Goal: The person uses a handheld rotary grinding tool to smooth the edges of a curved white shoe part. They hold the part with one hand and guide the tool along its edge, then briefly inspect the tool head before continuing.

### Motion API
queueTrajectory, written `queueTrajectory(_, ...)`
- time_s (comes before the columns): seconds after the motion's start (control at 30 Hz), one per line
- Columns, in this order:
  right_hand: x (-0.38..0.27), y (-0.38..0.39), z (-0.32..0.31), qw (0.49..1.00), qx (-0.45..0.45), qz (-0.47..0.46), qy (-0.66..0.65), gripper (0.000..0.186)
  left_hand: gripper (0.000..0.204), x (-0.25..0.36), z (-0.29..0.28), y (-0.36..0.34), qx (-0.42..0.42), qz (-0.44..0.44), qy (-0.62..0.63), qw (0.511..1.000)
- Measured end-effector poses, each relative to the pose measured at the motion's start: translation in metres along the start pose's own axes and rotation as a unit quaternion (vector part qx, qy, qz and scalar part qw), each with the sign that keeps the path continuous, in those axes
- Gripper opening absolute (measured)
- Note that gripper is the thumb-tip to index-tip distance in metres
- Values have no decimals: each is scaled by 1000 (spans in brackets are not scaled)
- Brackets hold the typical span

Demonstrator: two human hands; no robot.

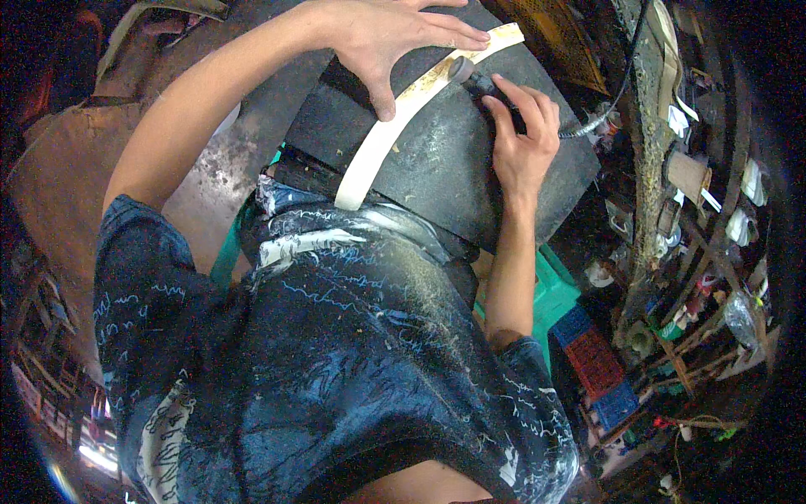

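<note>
A curved, cream-coloured strip (382,144) with a rough brownish patch lies slantwise across a dark board (437,164). I cannot tell if it is wood, bone or horn. My left hand (378,38) is spread over its far half, thumb on its left edge and a finger reaching along the top; some fingers are cut off by the picture's upper edge. My right hand (527,130) grips a black handheld rotary grinder (481,84) between thumb and fingers. Its round grey head (460,69) meets the strip's right edge beside the brownish patch.
A flexible cable (585,128) runs from the grinder up to the right. Green plastic (550,290) shows under the board, near a red-and-blue woven piece (592,357). Clutter and wooden pieces crowd the right side. Pale dust lies on my dark shirt (336,336).
</note>
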State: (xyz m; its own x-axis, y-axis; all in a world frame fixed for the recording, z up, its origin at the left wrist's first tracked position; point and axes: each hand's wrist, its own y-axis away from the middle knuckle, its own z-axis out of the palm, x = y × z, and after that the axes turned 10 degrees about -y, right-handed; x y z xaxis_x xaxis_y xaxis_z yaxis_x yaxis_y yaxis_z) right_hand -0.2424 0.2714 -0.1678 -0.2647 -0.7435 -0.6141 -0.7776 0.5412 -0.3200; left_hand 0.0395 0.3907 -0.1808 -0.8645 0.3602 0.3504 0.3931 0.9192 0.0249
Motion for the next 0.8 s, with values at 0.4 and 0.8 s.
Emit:
queueTrajectory(0.4, -17, 6, 0, 998, -59, -16, -15, 34, 142, 6, -11, 4, 2, 6, 13, 1000)
queueTrajectory(0.8, -15, 6, -5, 1000, -24, -9, 5, 33, 145, 5, -14, -2, -20, -5, 17, 1000)
